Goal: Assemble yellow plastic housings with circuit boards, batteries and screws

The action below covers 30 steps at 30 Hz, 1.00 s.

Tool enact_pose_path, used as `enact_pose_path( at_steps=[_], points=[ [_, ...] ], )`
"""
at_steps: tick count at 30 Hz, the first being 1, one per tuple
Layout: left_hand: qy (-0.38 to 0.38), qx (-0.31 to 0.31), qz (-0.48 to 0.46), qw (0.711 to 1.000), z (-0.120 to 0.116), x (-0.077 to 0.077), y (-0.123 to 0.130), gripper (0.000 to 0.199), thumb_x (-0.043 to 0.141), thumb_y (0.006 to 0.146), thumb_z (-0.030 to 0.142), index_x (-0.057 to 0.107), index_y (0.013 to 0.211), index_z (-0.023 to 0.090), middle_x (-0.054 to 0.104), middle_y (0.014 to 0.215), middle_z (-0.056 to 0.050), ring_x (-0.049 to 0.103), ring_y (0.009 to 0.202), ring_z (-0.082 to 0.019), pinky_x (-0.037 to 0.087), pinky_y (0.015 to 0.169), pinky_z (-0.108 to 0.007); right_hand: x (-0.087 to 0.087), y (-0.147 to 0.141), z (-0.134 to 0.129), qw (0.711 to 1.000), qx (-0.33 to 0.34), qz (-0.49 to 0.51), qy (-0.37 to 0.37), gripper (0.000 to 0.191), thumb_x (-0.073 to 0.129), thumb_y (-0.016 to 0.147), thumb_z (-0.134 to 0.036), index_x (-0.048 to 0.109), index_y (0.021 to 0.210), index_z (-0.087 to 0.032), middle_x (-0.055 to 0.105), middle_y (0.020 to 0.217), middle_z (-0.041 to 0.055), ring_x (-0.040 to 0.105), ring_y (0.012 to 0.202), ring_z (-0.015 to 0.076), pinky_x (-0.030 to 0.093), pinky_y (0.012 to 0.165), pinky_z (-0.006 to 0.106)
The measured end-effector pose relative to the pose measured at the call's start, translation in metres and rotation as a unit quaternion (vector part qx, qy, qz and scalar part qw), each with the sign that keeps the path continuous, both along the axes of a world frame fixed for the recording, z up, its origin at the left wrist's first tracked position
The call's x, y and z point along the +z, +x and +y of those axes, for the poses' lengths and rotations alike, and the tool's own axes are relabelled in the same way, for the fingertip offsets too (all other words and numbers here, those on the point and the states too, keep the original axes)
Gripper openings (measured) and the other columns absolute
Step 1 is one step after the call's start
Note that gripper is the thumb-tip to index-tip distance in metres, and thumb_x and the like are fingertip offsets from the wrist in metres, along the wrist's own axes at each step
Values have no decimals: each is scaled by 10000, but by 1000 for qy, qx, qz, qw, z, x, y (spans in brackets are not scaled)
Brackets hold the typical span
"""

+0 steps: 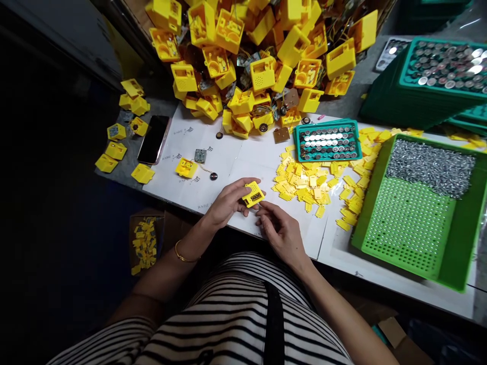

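Note:
My left hand (229, 204) grips a small yellow plastic case (253, 194) above the table's front edge. Speaker holes and a dark compartment show on the side of the case that faces up. My right hand (282, 230) is just right of the case, its fingers curled together with the tips by the case's lower corner. What those fingers pinch, if anything, is too small to make out. Beyond my left hand lies another yellow case (186, 168), next to a small circuit board (200, 156) and a round black part (213, 176) on a wire.
A big heap of yellow cases (262, 73) fills the back. On the right are loose yellow covers (300, 177), a teal tray (359, 138) of button cells, a green basket (414, 271) with metal pieces, and stacked teal trays (391, 96). A phone (153, 139) lies left.

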<state>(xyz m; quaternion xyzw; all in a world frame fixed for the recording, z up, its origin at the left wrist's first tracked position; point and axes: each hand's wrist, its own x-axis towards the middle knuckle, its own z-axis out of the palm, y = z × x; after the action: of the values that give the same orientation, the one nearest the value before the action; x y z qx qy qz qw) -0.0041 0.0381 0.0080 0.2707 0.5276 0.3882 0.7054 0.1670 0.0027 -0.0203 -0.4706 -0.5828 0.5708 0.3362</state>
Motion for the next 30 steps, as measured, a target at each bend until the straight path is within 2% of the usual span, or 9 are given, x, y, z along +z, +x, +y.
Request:
enact_pose_path(
  at_steps=[7, 11, 16, 21, 27, 30],
  points=[
    [1, 12, -2, 1000, -1, 0, -1, 373, 595, 850, 346, 598, 1176, 165, 679, 993, -91, 657, 801, -156, 546, 553, -213, -1, 1, -1, 1000, -2, -1, -2, 352, 501, 930, -307, 567, 1255, -190, 674, 933, 65, 641, 738, 143, 540, 638, 263],
    [-1, 25, -4, 1000, 1, -3, -1, 367, 607, 850, 350, 608, 1170, 169, 659, 950, -70, 639, 769, -140, 556, 557, -220, -1, 1, 0, 1000, -9, -5, 3, 339, 509, 929, -307, 582, 1241, -196, 681, 932, 64, 659, 752, 147, 547, 643, 260],
    [-6, 79, -9, 997, 7, -7, 3, 387, 662, 813, 320, 623, 1161, 153, 665, 976, -85, 647, 735, -136, 550, 534, -219, 2, 6, 2, 1000, -11, -3, 1, 359, 542, 924, -368, 581, 1241, -205, 702, 974, 80, 689, 768, 172, 585, 693, 312],
    [-1, 70, -60, 996, 22, -8, 1, 367, 648, 825, 318, 635, 1145, 138, 681, 965, -108, 703, 718, -178, 544, 544, -246, -6, 8, 13, 999, -20, -24, -13, 418, 569, 901, -451, 581, 1234, -199, 705, 1006, 102, 702, 802, 206, 599, 667, 328],
    [2, 101, -77, 992, 10, -6, -5, 321, 581, 871, 316, 628, 1138, 143, 697, 1002, -117, 706, 738, -175, 525, 542, -228, -1, 3, 3, 1000, -11, -15, -8, 379, 546, 915, -425, 586, 1208, -188, 708, 972, 97, 693, 776, 189, 593, 680, 322],
    [-3, 91, -86, 992, 8, -9, -7, 330, 545, 895, 323, 614, 1161, 139, 695, 1001, -120, 712, 789, -192, 538, 575, -239, -1, 2, 0, 1000, -18, -6, -7, 357, 536, 924, -390, 582, 1213, -185, 699, 971, 88, 687, 763, 170, 585, 688, 308]
  ],
)
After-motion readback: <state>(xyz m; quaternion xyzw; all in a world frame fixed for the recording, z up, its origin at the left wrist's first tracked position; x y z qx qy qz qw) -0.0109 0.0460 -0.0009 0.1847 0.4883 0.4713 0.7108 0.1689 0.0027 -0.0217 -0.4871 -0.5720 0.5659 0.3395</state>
